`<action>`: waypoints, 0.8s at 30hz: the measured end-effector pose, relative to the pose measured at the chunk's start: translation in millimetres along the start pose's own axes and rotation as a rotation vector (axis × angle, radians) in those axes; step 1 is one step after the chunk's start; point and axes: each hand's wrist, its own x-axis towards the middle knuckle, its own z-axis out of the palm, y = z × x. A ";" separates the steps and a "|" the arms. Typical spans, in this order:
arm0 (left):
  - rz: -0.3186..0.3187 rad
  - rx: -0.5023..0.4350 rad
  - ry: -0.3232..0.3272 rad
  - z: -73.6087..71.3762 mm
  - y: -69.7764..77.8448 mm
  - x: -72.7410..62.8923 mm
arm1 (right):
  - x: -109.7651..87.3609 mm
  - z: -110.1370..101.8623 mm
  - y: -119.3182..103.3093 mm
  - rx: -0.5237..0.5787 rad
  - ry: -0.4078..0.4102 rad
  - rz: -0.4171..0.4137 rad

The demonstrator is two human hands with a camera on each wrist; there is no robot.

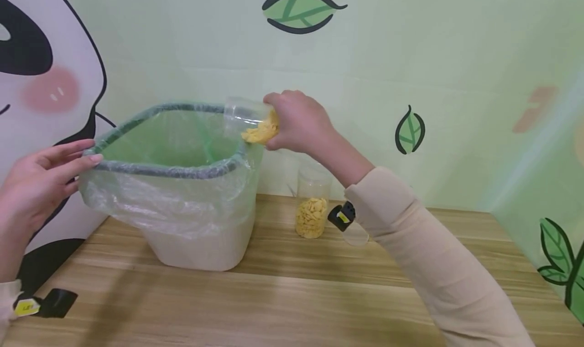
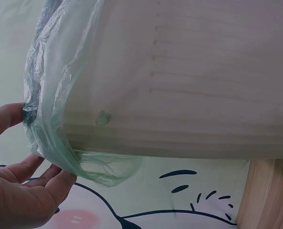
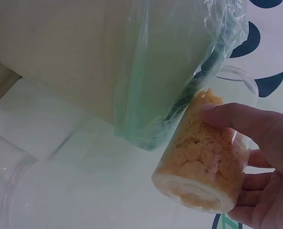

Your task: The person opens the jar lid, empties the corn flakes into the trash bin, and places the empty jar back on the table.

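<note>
Left hand (image 1: pixel 42 180) pinches translucent green bag (image 1: pixel 182 200) at rim (image 1: pixel 150 170) of white bin (image 1: pixel 201 249); right hand (image 1: pixel 302 121) grips tilted clear cylindrical jar (image 1: pixel 238 118) of yellow flakes (image 1: pixel 261 133).

Below my left hand (image 1: pixel 43 185), a yellow label (image 1: pixel 27 307) on the black mount (image 1: pixel 58 303) seems to start "LE" — the rest is too blurred. The tag (image 1: pixel 343 218) near my right hand (image 1: pixel 301 119) is unreadable — likewise the red mark (image 1: pixel 535 109) on the wall (image 1: pixel 456 73).

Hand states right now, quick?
Left hand: closed, holding the dark rim of the white bin through its translucent green plastic bag.
Right hand: closed, holding a tilted clear cylindrical jar of yellow flakes.
</note>
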 end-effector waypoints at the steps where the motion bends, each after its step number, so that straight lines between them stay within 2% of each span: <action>1: 0.000 0.000 0.002 -0.2 -0.2 -0.1 | 1.5 0.1 -0.7 -0.012 0.001 -0.004; 12: -0.002 -0.016 -0.003 -0.7 -2.7 2.2 | 8.2 -1.1 -14.2 -0.232 0.014 -0.050; 19: 0.009 -0.001 0.000 -1.4 -7.3 6.7 | 7.2 -0.6 -20.6 -0.302 0.027 -0.076; 24: -0.009 -0.003 0.001 -1.5 -7.8 7.5 | 7.1 -0.3 -22.7 -0.326 0.031 -0.092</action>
